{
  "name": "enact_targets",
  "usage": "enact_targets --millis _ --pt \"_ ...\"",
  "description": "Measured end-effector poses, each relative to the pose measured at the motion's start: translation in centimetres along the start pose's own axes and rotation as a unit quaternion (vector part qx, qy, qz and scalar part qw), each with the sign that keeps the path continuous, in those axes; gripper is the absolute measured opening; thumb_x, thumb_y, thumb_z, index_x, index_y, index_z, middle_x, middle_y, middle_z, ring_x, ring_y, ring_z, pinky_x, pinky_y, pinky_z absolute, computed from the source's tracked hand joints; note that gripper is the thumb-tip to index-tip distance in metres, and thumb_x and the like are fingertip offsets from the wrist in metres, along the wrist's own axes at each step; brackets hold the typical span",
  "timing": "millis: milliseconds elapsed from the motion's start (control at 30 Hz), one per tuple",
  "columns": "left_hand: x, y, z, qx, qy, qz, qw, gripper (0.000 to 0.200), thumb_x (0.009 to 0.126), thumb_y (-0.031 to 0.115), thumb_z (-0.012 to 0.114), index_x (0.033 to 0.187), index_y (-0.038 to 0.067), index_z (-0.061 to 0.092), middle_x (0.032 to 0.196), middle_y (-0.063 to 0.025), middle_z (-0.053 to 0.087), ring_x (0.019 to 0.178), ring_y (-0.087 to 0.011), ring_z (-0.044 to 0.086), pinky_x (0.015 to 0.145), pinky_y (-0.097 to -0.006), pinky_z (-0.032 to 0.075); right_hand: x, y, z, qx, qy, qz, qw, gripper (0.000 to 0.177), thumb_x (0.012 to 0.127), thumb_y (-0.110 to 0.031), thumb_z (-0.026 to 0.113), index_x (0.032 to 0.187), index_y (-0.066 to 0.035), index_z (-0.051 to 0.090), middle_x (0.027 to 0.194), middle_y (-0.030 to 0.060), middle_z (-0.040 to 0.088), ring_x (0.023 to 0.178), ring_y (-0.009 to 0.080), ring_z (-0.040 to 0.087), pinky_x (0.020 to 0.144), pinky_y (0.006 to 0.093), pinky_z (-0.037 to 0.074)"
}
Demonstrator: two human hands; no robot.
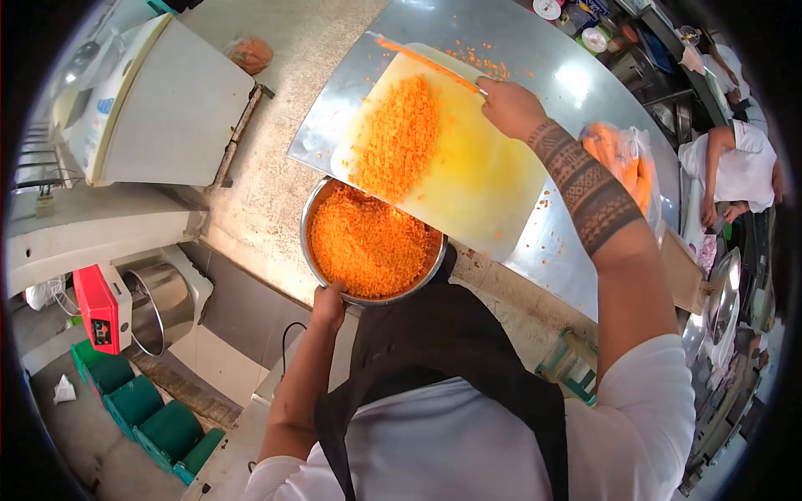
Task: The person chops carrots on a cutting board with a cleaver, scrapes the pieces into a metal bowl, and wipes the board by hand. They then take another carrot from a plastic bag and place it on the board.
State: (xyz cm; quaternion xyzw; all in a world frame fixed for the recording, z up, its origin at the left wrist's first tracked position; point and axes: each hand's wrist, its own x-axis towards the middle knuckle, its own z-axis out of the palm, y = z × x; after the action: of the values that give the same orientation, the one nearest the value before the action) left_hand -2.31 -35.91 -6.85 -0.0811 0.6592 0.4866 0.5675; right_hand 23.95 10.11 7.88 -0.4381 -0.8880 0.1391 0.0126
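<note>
My right hand (pixel 511 107) is closed around the handle of a knife (pixel 434 67), whose long blade is smeared with orange bits and lies over the far side of the cutting board. A heap of finely chopped carrot (pixel 397 138) covers the left part of the yellow-stained white cutting board (pixel 501 184). My left hand (pixel 328 306) grips the near rim of a round metal bowl (pixel 311 250), its fingers partly hidden under it. Chopped carrot (pixel 368 242) fills the bowl, which sits just below the board's near edge.
A steel table (pixel 334 125) bears the board and scattered carrot bits. A plastic bag of whole carrots (pixel 622 159) lies to the right. Another person (pixel 735 167) in white stands at the far right. A red-and-white mixer (pixel 100 309) and green bins (pixel 134 405) are at left.
</note>
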Motion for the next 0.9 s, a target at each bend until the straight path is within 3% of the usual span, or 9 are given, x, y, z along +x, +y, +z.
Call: enact_targets --millis 100,200,367,467,600,700,900 --pt "1.1 -0.5 -0.3 -0.013 -0.008 0.018 1.0 0.047 0.088 -0.002 0.056 0.131 -0.017 0.049 0.122 -0.0217 0.065 0.106 -0.036 0.07 0.088 -0.0505 0.058 2.6 -0.6 -0.9 -0.018 -0.053 -0.087 0.995 0.032 0.092 -0.013 0.056 0.123 -0.011 0.061 0.101 0.0192 0.071 0.096 0.0404 0.069 0.083 0.0539 0.054" --pt "1.3 -0.1 0.1 -0.02 0.013 0.002 1.0 0.041 0.085 -0.001 0.059 0.124 -0.012 0.057 0.109 -0.0154 0.068 0.091 -0.0285 0.068 0.079 -0.0409 0.058 3.4 -1.6 -1.4 -0.041 -0.079 -0.177 0.98 0.03 0.092 -0.013 0.058 0.122 -0.012 0.062 0.089 0.0177 0.07 0.085 0.0392 0.068 0.076 0.0533 0.054" --pt "2.0 1.0 1.3 0.002 0.012 0.015 1.0 0.04 0.085 0.001 0.06 0.122 -0.014 0.058 0.111 -0.0181 0.068 0.094 -0.0289 0.069 0.079 -0.0407 0.058 0.6 -4.8 -1.5 -0.093 -0.164 -0.271 0.944 0.032 0.089 -0.014 0.059 0.121 -0.016 0.063 0.082 0.0156 0.068 0.079 0.0396 0.067 0.071 0.053 0.052" --pt "3.3 0.7 0.0 0.021 -0.003 0.01 1.0 0.04 0.084 0.001 0.061 0.121 -0.014 0.058 0.111 -0.0184 0.069 0.094 -0.0286 0.07 0.076 -0.0401 0.057 -1.4 -4.1 -0.9 -0.069 -0.156 -0.316 0.933 0.035 0.089 -0.014 0.06 0.123 -0.018 0.064 0.079 0.0162 0.068 0.077 0.0392 0.068 0.069 0.0529 0.052" --pt "2.6 1.4 1.0 0.01 -0.003 -0.001 1.0 0.04 0.083 0.001 0.062 0.12 -0.013 0.059 0.108 -0.0172 0.069 0.093 -0.028 0.07 0.072 -0.0396 0.055 -4.4 -2.1 -2.5 -0.026 -0.125 -0.189 0.974 0.035 0.089 -0.015 0.06 0.123 -0.015 0.064 0.082 0.0175 0.069 0.079 0.039 0.068 0.071 0.0527 0.052" --pt "3.6 0.6 -0.1 0.035 -0.034 -0.007 0.999 0.047 0.089 -0.001 0.057 0.135 -0.012 0.051 0.125 -0.0202 0.066 0.109 -0.0356 0.07 0.091 -0.0503 0.059 -5.8 3.5 -3.6 -0.005 -0.049 -0.095 0.994 0.035 0.091 -0.015 0.059 0.125 -0.012 0.063 0.086 0.0176 0.071 0.083 0.0395 0.069 0.075 0.0523 0.054" --pt "1.8 0.0 0.7 0.013 -0.058 -0.016 0.998 0.048 0.091 0.0 0.054 0.138 -0.012 0.048 0.131 -0.0211 0.063 0.115 -0.0353 0.067 0.097 -0.0494 0.057 -7.5 7.0 -3.4 0.004 -0.058 0.039 0.998 0.037 0.093 -0.016 0.055 0.13 -0.009 0.06 0.094 0.0184 0.073 0.091 0.0401 0.07 0.081 0.0517 0.056"
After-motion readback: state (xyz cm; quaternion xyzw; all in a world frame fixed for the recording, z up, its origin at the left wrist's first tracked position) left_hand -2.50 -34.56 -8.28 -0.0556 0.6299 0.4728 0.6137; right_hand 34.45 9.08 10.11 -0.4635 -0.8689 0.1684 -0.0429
